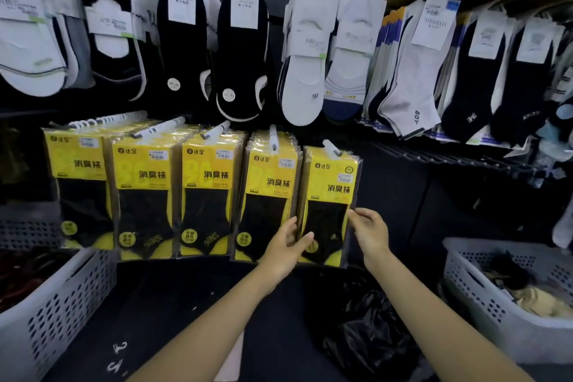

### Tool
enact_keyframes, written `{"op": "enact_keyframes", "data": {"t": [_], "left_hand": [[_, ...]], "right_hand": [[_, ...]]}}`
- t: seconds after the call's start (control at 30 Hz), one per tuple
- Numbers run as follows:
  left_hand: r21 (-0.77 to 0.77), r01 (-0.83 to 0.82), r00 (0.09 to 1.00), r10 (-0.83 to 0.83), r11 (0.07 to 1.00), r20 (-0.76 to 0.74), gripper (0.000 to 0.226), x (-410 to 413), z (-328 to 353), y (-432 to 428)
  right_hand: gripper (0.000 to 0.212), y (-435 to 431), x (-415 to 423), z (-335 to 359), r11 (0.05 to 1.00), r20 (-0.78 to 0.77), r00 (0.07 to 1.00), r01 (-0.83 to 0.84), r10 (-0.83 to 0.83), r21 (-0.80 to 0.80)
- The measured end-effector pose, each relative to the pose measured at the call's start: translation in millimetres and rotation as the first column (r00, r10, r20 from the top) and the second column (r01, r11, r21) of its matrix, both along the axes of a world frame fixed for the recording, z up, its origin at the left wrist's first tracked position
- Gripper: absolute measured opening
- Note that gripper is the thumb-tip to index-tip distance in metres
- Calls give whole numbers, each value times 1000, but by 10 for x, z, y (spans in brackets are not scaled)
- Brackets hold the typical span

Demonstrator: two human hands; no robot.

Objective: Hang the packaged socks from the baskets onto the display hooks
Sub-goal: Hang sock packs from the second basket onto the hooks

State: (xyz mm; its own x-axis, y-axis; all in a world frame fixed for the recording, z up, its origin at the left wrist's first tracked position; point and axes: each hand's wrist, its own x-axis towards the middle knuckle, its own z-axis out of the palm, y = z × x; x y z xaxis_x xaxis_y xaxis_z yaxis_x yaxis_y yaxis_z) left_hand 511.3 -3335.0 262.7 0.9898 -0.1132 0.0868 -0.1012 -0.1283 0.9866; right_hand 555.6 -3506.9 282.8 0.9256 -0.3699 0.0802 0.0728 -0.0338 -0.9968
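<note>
Several stacks of yellow sock packages hang side by side on white display hooks (331,147) in the lower row. The rightmost stack of yellow packages (329,192) hangs from its hook. My left hand (286,246) grips its lower left edge, thumb on the front. My right hand (369,231) pinches the stack's right edge at mid-height. A neighbouring stack (269,192) hangs just left of it.
Rows of white, black and grey socks (304,49) hang above. A white perforated basket (508,298) with dark and beige items stands at lower right, another basket (59,304) at lower left. A black plastic bag (366,329) lies on the floor between my arms.
</note>
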Motion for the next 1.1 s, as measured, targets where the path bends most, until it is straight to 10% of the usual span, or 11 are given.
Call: {"op": "enact_keyframes", "data": {"t": [0.3, 0.63, 0.9, 1.1], "left_hand": [[131, -50, 965, 82, 990, -248, 52, -707, -1264, 525], [230, -203, 776, 300, 952, -554, 22, -2004, -2935, 1253], [398, 170, 605, 223, 901, -764, 55, -2351, -3666, 1661], [406, 122, 570, 271, 906, -776, 34, -2282, -3805, 1583]], "right_hand": [[10, 224, -832, -1586, 969, -345, 913, -244, 216, -40], [28, 432, -2017, -3186, 621, -819, 392, -782, 418, -58], [43, 363, -2410, -3751, 515, -879, 205, -856, 430, 52], [23, 419, -2393, -4016, 919, -859, 490, -390, 151, -61]]}}
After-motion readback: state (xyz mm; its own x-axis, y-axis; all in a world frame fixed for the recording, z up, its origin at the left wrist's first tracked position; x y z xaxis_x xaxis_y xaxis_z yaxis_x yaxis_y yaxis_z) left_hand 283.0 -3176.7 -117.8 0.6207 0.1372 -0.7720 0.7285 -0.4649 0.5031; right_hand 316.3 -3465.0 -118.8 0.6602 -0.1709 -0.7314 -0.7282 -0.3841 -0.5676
